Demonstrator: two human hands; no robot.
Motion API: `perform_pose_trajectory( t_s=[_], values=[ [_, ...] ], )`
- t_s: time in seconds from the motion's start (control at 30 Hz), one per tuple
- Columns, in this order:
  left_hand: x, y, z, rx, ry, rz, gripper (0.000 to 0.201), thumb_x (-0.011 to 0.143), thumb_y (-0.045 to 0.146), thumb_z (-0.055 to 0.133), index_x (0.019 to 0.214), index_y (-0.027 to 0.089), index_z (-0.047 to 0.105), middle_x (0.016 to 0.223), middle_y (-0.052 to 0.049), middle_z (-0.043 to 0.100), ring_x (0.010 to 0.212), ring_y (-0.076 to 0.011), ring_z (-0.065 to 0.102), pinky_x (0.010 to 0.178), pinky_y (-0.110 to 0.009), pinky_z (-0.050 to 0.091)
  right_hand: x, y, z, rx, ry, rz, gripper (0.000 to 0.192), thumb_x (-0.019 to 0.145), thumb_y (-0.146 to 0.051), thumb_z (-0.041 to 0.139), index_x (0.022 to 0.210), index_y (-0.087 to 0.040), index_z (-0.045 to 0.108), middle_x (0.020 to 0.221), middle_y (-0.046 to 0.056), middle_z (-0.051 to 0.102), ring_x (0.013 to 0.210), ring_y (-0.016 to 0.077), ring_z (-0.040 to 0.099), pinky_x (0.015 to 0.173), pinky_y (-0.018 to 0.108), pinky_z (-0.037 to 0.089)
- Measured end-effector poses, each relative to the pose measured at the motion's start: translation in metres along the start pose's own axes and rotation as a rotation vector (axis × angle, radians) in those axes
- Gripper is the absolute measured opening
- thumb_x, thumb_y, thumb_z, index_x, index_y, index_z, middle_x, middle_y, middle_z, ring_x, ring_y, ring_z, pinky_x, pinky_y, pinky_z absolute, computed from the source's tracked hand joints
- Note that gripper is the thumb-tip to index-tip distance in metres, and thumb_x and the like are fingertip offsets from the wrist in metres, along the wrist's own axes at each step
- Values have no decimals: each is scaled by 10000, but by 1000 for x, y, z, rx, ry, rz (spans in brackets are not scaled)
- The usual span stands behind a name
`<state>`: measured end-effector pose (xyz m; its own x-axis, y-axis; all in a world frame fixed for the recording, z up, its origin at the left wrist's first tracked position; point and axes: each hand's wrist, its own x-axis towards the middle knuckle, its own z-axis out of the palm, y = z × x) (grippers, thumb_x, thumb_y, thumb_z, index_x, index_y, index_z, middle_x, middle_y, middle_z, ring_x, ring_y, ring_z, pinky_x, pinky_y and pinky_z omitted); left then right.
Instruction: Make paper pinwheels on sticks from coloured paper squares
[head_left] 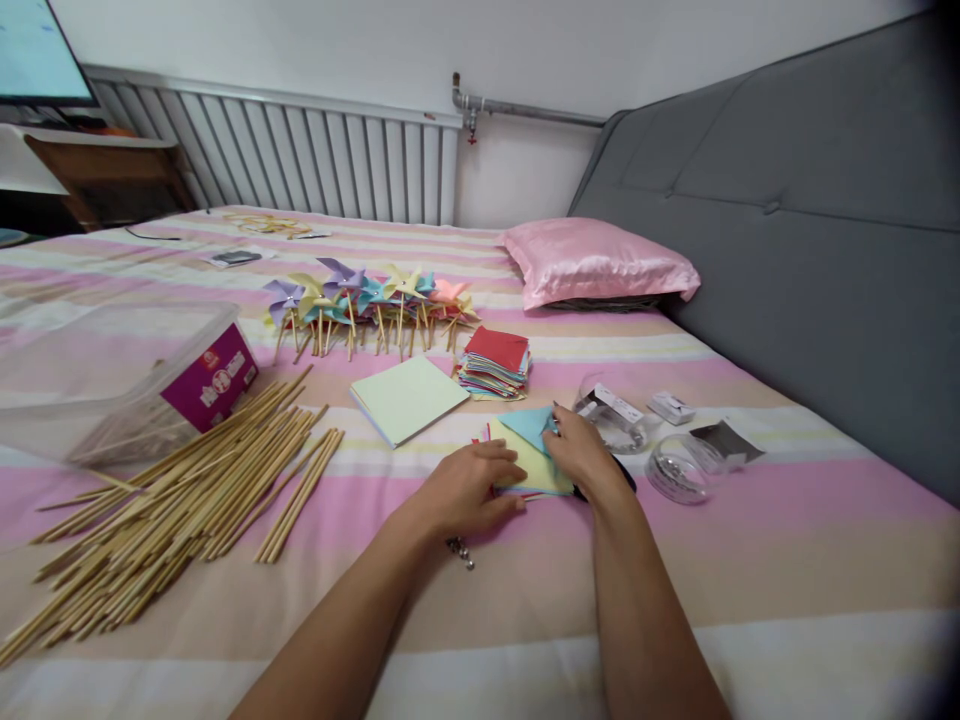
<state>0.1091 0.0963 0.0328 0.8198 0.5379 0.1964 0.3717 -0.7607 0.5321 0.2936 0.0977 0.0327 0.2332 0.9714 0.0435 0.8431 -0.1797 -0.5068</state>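
Plainly, with the left hand (469, 490) flat on the yellow paper (534, 470) and the right hand (581, 450) pinching its blue flap (529, 425) at twelve o'clock, a slip could skew the fold.

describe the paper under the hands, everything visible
The paper is a pale yellow square sheet with a light blue triangular flap at its top, lying flat on the striped bedspread atop other coloured sheets whose edges peek out. The left hand presses its left edge; the right hand pinches the blue flap. It looks thin and matte.
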Motion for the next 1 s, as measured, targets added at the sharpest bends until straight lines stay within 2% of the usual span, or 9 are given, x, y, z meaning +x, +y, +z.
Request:
perform_pose_trajectory(
  t_s=[0.17,0.23,0.4,0.57,0.67,0.77,0.87,0.93,1.0],
  values=[
    [-3,-3,3,-3,-32,-65,315,814,340,561,1080,197,649,1179,-107,611,1095,-234,565,918,-329,427,3,3,0,16,138,57,237,762,-174,425,902,-141,614,735,89,627,655,205,544,596,277,353],
    [-3,-3,4,-14,-38,-72,323,812,353,564,1084,199,647,1176,-104,612,1099,-236,562,917,-333,426,3,3,-1,89,240,54,211,770,-201,430,860,-152,614,706,65,620,632,192,530,587,271,357],
    [-3,-4,3,-43,-29,-84,326,818,393,551,1063,205,655,1143,-94,628,1094,-241,559,912,-342,423,2,-3,0,549,595,-77,139,770,-253,500,786,-168,608,658,-1,608,603,149,510,586,246,389],
    [-4,-7,4,-110,-19,-71,337,811,412,558,1047,195,663,1128,-103,637,1091,-250,559,914,-345,412,1,-17,0,947,760,-155,147,755,-295,590,811,-161,607,682,-14,620,617,132,564,604,238,440],
    [-5,-9,5,-214,6,-88,377,792,432,578,1072,192,656,1155,-109,633,1097,-262,556,929,-355,397,1,-25,2,1151,732,-161,185,725,-294,642,845,-154,624,756,5,666,670,137,610,668,259,477],
    [-4,-9,4,-439,108,-195,463,781,473,583,1129,172,633,1197,-127,619,1111,-277,547,952,-375,376,-1,-31,6,1278,618,-172,254,720,-284,665,939,-158,640,840,25,700,739,152,644,733,286,493],
    [-1,-9,-2,-953,281,-319,552,807,575,484,1127,151,633,1230,-136,602,1180,-278,505,1014,-384,321,-7,-37,8,1198,441,-275,209,749,-264,647,942,-186,660,886,29,717,814,179,662,776,314,494],
    [-1,-8,-10,-1408,365,-344,663,809,665,362,1092,134,642,1152,-142,646,1164,-278,523,1026,-396,313,-12,-41,9,1014,283,-431,156,767,-198,610,902,-214,687,957,31,719,971,210,642,880,358,463],
    [-2,-9,-18,-1755,453,-303,696,816,679,309,1065,120,641,1077,-139,675,1100,-275,568,1006,-408,345,-17,-45,10,775,149,-593,225,761,-108,561,865,-245,707,992,16,720,1138,225,560,991,406,386]
  ],
)
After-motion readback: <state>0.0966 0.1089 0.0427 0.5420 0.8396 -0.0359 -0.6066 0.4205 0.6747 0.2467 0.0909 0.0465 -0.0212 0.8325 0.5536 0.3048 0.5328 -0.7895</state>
